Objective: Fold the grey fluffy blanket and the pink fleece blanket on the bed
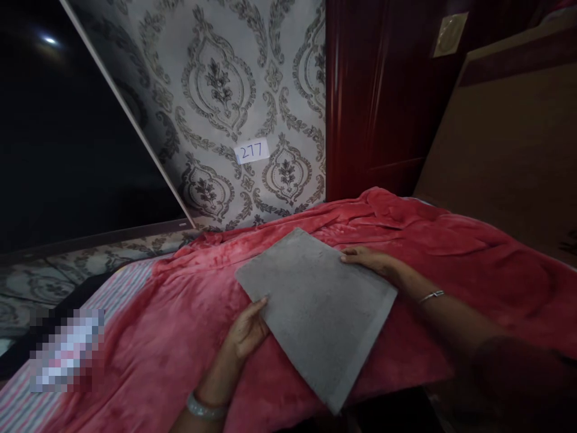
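Note:
A flat grey rectangular piece, stiff-looking and plain, is held tilted above a red plush blanket. Whether it is cloth, board or a folder I cannot tell. My left hand grips its left edge, thumb on top and the other fingers underneath. At the upper right edge my right hand pinches it, with fingertips on the near face. A strip along the piece's lower right side looks paler, like a hem or fold.
Behind the blanket stands a patterned wallpapered wall with a paper label reading 277. A large dark screen leans at left. A dark red door and a large brown panel are at right. A striped sheet shows at left.

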Demonstrator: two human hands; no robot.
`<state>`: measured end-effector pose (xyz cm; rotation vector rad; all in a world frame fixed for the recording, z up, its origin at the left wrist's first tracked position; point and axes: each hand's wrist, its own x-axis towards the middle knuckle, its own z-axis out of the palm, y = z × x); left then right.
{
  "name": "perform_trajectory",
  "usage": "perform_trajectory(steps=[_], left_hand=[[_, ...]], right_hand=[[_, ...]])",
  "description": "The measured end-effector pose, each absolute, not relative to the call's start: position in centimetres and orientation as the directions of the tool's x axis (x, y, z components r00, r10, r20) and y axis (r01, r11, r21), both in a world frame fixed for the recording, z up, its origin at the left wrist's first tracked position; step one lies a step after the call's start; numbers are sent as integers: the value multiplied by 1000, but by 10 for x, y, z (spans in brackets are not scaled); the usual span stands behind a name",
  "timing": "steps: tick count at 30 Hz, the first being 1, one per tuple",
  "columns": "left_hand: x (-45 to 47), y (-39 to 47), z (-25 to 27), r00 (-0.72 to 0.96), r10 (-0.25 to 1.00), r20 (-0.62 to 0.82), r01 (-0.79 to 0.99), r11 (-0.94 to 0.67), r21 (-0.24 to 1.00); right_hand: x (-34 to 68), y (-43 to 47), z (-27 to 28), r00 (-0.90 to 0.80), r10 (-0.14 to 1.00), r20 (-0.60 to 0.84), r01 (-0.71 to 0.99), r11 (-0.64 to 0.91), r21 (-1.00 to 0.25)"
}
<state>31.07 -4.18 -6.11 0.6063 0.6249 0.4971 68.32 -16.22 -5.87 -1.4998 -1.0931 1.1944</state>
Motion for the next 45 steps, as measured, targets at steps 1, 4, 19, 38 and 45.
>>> perform_trajectory(steps=[1, 4, 19, 38, 45], left_hand=[[315, -46, -61, 677, 611, -410, -274, 726, 631], [328, -56, -59, 565, 672, -479, -371, 725, 579], [322, -43, -14, 504, 713, -488, -334, 681, 652], [257, -51, -47, 536, 641, -549, -239, 739, 630], [254, -57, -51, 561, 636, -530, -253, 741, 622]], right_hand=[[683, -164, -57, 114, 969, -220, 30, -225, -974], [682, -169, -50, 54, 965, -256, -89, -250, -964], [640, -193, -43, 101, 981, -165, -351, -120, -929], [554, -224, -50, 63, 952, -301, -537, -222, -814], [556, -223, -73, -26, 844, -535, -714, -391, -581]])
